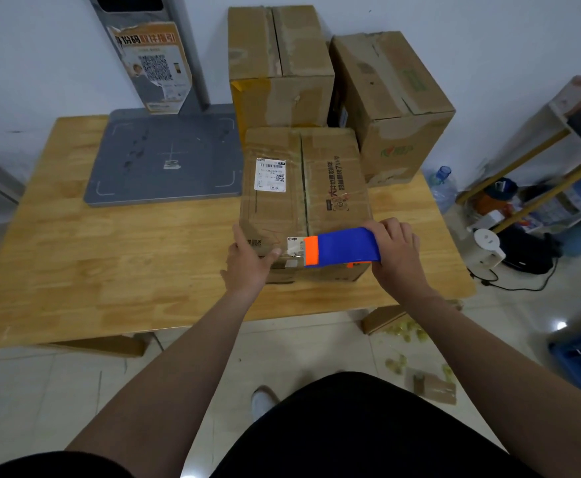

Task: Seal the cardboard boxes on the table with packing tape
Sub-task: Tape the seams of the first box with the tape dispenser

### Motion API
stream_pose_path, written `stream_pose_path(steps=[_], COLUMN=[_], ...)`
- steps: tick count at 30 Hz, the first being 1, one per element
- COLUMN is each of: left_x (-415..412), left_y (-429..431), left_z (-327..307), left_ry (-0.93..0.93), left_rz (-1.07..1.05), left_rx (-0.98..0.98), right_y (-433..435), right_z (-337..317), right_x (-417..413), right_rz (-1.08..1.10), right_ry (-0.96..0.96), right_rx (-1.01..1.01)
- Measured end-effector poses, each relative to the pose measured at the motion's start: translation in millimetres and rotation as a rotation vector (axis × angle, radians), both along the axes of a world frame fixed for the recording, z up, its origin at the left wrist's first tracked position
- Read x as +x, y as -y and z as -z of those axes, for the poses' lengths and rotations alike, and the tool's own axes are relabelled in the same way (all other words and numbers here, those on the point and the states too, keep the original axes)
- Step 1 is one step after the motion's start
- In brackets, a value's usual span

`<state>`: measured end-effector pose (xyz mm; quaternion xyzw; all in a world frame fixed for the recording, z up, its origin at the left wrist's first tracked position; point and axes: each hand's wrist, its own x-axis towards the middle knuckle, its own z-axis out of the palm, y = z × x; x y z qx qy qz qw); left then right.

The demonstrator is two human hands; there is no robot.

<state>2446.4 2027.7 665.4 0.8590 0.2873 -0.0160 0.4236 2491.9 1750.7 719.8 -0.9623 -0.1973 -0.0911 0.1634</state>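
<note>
A flat cardboard box (320,188) with a white shipping label lies on the wooden table (109,263) near its front edge. My right hand (394,250) grips a blue and orange tape dispenser (340,246) laid across the box's near edge. My left hand (249,260) rests on the box's near left corner, with the thumb pressed beside the dispenser's orange end. Two taller cardboard boxes, one behind (278,63) and one at the right (392,101), stand at the back of the table.
A grey scanner plate (168,157) with a post and poster sits at the back left of the table. A shelf with clutter (537,188), a water bottle and a white appliance with a cable stand on the floor to the right. Cardboard scraps lie on the floor.
</note>
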Motion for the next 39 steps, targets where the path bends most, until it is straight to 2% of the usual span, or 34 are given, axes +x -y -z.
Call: stream_pose_path(steps=[3,8,17,22,28,35,39], left_x=[11,19,24,21,20,22,27], left_y=[18,24,20,16,15,24,40], left_z=[-7,-7,-8,-8,-7,-10,-12], left_ry=[-0.16,-0.241,-0.203,-0.18,-0.181,-0.222,-0.19], left_rz=[0.036,0.027,-0.042,-0.023,-0.017,-0.033,0.038], left_rx=[0.18,0.152,0.063,0.048,0.055,0.141,0.226], right_y=[0,1,17,35,88,81,79], right_z=[-2,-2,-5,-11,-9,1,1], right_x=[-2,0,25,28,43,43,42], right_rz=[-0.018,-0.043,-0.214,-0.282,-0.159,-0.137,-0.121], right_ry=[0.009,0.006,-0.086,-0.051,0.016,-0.003,0.035], right_rx=[-0.012,0.001,0.007,-0.039,-0.062,-0.092,-0.091])
